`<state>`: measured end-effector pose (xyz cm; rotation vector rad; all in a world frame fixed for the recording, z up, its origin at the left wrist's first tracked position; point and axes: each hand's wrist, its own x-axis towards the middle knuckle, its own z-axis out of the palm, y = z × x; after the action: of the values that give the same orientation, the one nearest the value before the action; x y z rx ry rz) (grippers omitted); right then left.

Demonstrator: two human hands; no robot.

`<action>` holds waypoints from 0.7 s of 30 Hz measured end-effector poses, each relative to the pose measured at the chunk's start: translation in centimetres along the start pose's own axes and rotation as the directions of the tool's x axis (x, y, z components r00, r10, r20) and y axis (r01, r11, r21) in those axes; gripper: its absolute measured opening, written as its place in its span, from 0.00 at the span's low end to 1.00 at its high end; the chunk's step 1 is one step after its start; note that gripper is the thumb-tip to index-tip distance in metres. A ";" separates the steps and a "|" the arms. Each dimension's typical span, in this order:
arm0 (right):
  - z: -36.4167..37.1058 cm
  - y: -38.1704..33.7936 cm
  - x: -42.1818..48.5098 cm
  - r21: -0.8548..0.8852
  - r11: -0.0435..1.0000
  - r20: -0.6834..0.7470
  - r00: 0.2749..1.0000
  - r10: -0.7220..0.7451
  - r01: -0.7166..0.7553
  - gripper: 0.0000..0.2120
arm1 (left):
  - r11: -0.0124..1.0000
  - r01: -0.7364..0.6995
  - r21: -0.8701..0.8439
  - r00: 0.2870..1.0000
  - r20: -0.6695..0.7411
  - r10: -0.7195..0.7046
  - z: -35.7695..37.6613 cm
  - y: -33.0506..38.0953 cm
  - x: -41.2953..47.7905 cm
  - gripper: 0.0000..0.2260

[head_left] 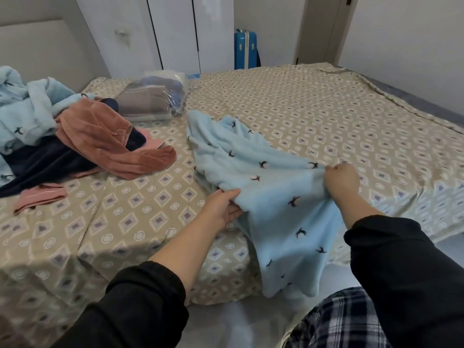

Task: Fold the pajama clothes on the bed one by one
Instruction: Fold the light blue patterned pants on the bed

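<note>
Head view took in the whole job: the light blue pajama piece (271, 197), dotted with small dark birds, lay across the near corner of the bed (326, 109), its far end rumpled on the cover and its near end hanging over the edge toward the person. It looked to be held that way so the cloth could be stretched flat before a first fold. The left hand (221, 207) gripped one side of it, thumb on top and fingers tucked beneath; the right hand (341, 179) pinched the opposite side in curled fingers, wrist raised. Both forearms reached forward, well apart, drawing the fabric taut between them. Off to the left waited an unfolded heap: a rust-coloured garment (100, 131), a navy garment (37, 162), a pink piece (40, 197) and more light blue fleece (25, 109)
</note>
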<state>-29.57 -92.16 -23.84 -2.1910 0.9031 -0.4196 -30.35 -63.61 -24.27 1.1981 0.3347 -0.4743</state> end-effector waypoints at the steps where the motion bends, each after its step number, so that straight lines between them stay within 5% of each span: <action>1: 0.1 0.6 0.5 -0.087 0.996 0.077 0.996 0.040 -0.034 0.13 | 0.999 0.017 0.038 1.000 -0.014 -0.016 0.2 -0.3 0.3 0.11; 4: 0.5 2.0 1.2 -0.280 0.959 0.227 0.968 0.107 -0.041 0.13 | 0.994 0.096 0.052 0.992 -0.083 -0.092 0.3 -1.7 0.8 0.15; 10: 0.9 2.1 1.0 -0.083 0.997 -0.102 0.995 -0.019 0.011 0.12 | 0.986 0.104 0.131 0.992 -0.087 -0.093 -0.2 -2.2 1.5 0.08; 14: 1.3 2.3 1.7 -0.172 0.984 0.087 0.995 0.048 -0.033 0.14 | 0.966 0.092 0.243 0.995 -0.063 -0.079 -1.3 -2.8 1.6 0.02; 19: 1.4 1.6 1.2 -0.053 0.997 -0.107 0.992 -0.064 0.059 0.14 | 0.952 -0.052 0.303 0.992 -0.096 0.085 -1.5 -3.0 2.2 0.04; 21: 1.7 1.5 1.1 -0.080 0.995 -0.032 0.998 -0.055 0.052 0.15 | 0.918 -0.095 0.386 0.980 -0.127 0.155 -1.7 -2.8 2.5 0.03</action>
<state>-28.58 -92.87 -26.12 -2.2912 0.8948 -0.4558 -29.63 -63.24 -28.31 1.6294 0.3042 -0.3420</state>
